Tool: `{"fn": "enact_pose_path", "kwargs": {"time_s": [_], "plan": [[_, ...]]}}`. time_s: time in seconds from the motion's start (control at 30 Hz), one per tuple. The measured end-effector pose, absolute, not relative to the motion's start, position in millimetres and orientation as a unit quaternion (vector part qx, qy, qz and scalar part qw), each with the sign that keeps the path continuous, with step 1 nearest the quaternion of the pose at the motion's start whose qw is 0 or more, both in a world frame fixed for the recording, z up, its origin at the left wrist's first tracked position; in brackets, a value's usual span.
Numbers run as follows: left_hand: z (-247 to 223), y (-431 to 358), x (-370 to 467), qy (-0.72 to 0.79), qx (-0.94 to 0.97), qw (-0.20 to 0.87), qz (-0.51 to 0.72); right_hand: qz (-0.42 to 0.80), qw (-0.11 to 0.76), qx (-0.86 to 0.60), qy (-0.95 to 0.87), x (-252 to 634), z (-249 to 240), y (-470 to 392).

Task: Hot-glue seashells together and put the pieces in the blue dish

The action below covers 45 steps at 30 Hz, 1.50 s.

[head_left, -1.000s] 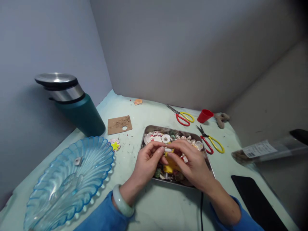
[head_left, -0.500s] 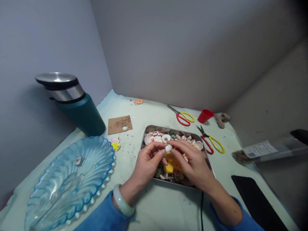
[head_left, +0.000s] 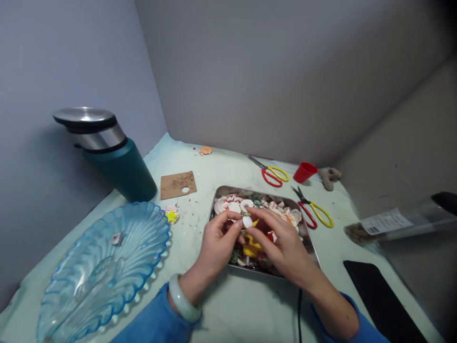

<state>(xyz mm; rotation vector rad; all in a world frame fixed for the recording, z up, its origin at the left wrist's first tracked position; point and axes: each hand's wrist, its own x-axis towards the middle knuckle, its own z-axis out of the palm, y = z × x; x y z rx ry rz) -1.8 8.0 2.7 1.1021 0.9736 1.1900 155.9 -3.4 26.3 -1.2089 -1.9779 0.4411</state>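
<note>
Over the metal tray (head_left: 218,189), my left hand (head_left: 218,238) pinches a small white shell-like piece (head_left: 247,222) between thumb and fingers. My right hand (head_left: 285,240) meets it from the other side, thumb tip below the piece and index finger above it. A yellow object (head_left: 253,247) lies in the tray under the hands, partly hidden by them. Round white discs (head_left: 233,207) and several spotted shells (head_left: 276,206) fill the tray's far side. Green and dark pieces show along its near edge.
At the left stand a blue scalloped glass dish (head_left: 143,247) and a teal bottle (head_left: 124,166). Brown cardboard (head_left: 171,186) lies behind the dish. Two pairs of scissors (head_left: 273,177) (head_left: 314,209), a red cup (head_left: 304,172) and a black flat object (head_left: 378,295) are at the right.
The white piece has shifted slightly left and turned between the fingertips. My right hand has moved a little left, its index finger and thumb somewhat wider apart.
</note>
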Motion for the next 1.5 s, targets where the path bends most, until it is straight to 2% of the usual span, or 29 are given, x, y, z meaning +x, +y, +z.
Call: {"fn": "enact_pose_path", "kwargs": {"time_s": [0.53, 1.3, 1.5], "plan": [[4.6, 9.6, -0.9, 0.403, 0.458, 0.627, 0.485, 0.179, 0.411, -0.49, -0.748, 157.1, 30.2, -4.3], [6.7, 11.8, -0.7, 0.395, 0.41, 0.665, 0.483, 0.165, 0.404, -0.518, -0.736, 160.4, 30.1, -2.7], [6.4, 12.6, 0.0, 0.416, 0.394, 0.66, 0.486, 0.143, 0.327, -0.53, -0.769, 175.1, 36.8, -0.5]]}}
